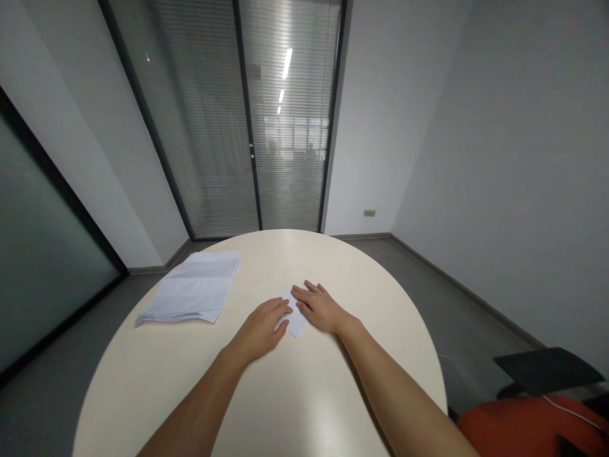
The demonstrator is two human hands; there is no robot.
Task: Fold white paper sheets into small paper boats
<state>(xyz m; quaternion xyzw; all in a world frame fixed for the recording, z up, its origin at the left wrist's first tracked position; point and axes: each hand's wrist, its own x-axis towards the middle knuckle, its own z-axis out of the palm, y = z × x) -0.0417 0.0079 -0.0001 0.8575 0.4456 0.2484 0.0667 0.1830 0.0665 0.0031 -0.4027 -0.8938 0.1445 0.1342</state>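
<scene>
A small piece of white paper, apparently folded, lies on the round cream table between my hands. From the left, my left hand rests by the paper's edge, its fingers on the paper and its thumb apart from them. My right hand lies flat with fingers spread, fingertips over the paper's upper right part. Both hands cover parts of the paper, so its full outline is hidden.
A pile of white paper sheets with fold creases lies at the table's left edge. An orange seat with a black armrest stands at the lower right. Glass panels with blinds stand beyond the table.
</scene>
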